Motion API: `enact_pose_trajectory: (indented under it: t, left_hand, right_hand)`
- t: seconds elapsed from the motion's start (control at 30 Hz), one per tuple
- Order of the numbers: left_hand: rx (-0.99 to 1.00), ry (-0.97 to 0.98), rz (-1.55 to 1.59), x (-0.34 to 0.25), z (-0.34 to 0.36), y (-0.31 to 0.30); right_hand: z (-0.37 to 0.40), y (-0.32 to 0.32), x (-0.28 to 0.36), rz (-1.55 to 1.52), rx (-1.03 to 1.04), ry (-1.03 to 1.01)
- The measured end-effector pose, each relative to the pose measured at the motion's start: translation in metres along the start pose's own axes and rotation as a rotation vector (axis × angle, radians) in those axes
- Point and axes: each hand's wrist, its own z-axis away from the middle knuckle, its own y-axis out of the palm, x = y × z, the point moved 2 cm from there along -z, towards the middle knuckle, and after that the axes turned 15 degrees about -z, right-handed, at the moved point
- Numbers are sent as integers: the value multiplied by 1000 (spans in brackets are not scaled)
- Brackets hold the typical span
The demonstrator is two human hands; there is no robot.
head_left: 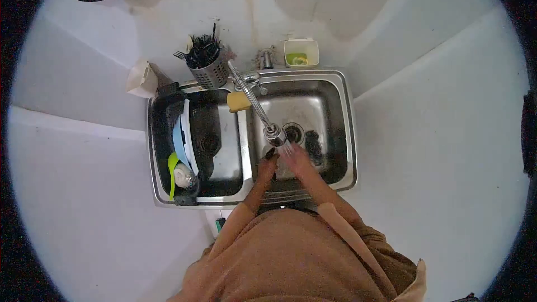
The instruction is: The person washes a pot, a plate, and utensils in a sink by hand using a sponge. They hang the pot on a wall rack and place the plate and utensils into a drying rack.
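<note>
My left hand [267,166] is in the right basin [330,106], closed around a small dark object [271,154] whose kind I cannot make out. Close beside it, my right hand [298,162] is under the running water, its fingers smeared by motion and spray. Directly above both hands is the spray head [274,135] of a flexible metal faucet [251,98]. Just past the fingers lie the drain [293,133] and a dark patch [314,144] on the basin floor.
In the left basin [224,134], plates [187,134], a light green item [172,168] and a whitish item [183,176] lean at the left. A yellow sponge [238,102] rests on the divider. Behind stand a cutlery holder [210,74] and a white container [302,51].
</note>
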Motion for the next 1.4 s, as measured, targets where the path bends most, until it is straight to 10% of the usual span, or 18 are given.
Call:
enact_pose_trajectory:
  t: [0.03, 0.1, 0.17, 0.27, 0.37, 0.43, 0.5, 0.7, 0.93, 1.03, 1.13, 1.2, 1.33, 1.4]
  left_hand:
    - [-4, -18, -26, 1, -4, 4]
    - [-8, 22, -43, 14, -23, 17]
    - [25, 77, -27, 32, -40, 30]
    - [102, 149, 18, 54, -59, 46]
    - [168, 197, 67, 70, -75, 59]
    - [183, 207, 90, 71, -79, 62]
    - [257, 209, 168, 56, -73, 62]
    - [344, 145, 90, 28, -44, 50]
    - [252, 301, -373, 78, -83, 61]
    - [216, 460, -489, 80, -80, 61]
    - [456, 58, 134, 23, -32, 37]
    - [343, 262, -445, 27, -38, 39]
    - [434, 229, -597, 39, -50, 48]
    - [229, 616, -396, 64, -61, 67]
  right_hand:
    - [7, 22, 31, 923, -8, -87]
    - [-18, 30, 44, 609, 129, -393]
    - [-69, 31, 51, -560, 249, -181]
    - [-88, 29, 98, -566, 353, -330]
    - [-89, -2, 104, -641, -28, -472]
    - [-67, -26, 83, -49, -169, -267]
    - [-90, -70, 29, 725, 145, -230]
    - [-35, -39, 14, 1126, 240, -254]
    - [-29, -29, 3, 1241, 263, -745]
    - [-25, -22, 9, 1273, 277, -730]
    - [-39, -32, 1, 1639, 360, -210]
    - [-20, -19, 19, 1221, 319, -614]
    - [-10, -22, 18, 1275, 378, -641]
    - [-18, -31, 11, 1368, 450, -585]
